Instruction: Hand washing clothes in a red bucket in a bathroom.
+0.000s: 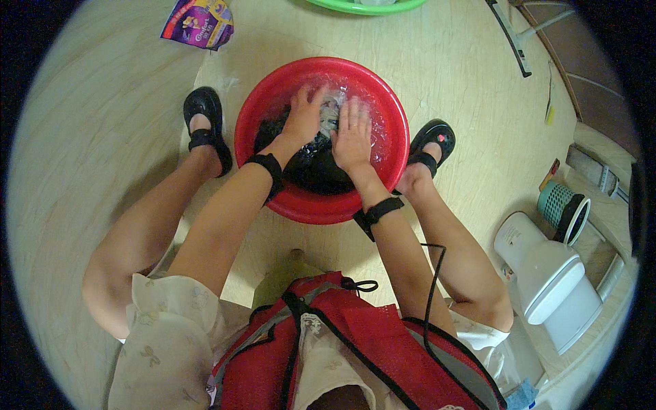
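Between my feet stands a red plastic basin (320,212) with water and wet cloth in it. Most of the cloth (318,175) is black and bunched toward the near side. A paler, greyish patch (329,113) shows between my hands. My left hand (305,117) rests over the left part of the cloth, its fingers apart and slightly blurred. My right hand (352,137) lies nearly flat beside it, fingers stretched out toward the far rim. Neither hand visibly grips anything. Water hides the cloth's edges.
A purple packet (200,24) lies on the floor at the far left. The green rim of another basin (369,9) shows at the top edge. To the right are a white toilet (547,280), a teal basket-like bin (555,203) and a long black-edged tool (511,39).
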### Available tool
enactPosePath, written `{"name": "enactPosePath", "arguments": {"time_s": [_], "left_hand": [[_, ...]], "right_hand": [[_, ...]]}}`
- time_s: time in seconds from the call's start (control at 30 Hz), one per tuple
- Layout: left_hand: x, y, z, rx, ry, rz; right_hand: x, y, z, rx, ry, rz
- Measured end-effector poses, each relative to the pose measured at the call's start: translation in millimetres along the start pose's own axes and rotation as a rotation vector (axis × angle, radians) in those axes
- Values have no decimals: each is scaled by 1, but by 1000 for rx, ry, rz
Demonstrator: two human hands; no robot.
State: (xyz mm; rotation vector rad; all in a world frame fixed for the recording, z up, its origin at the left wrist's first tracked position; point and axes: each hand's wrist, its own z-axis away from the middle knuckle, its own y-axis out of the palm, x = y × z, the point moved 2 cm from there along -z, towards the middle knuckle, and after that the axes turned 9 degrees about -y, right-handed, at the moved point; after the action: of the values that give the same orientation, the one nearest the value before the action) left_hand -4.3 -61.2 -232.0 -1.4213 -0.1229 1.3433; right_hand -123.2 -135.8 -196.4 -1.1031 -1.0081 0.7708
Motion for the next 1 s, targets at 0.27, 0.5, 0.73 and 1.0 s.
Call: {"name": "enactPosePath", "arguments": {"time_s": [0.27,0.5,0.73,1.0], "left_hand": [[4,6,-11,195,-173,-293],[-7,4,-16,93,-315,469],[-63,46,16,582,-809,1334],[-48,27,14,526,-909,1319]], "right_hand": [[-21,21,0,299,9,-175],[-24,-3,-16,-497,660,-1356],[-18,-40,-22,-294,467,-526],[-44,-24,-15,-19,701,-309]]}}
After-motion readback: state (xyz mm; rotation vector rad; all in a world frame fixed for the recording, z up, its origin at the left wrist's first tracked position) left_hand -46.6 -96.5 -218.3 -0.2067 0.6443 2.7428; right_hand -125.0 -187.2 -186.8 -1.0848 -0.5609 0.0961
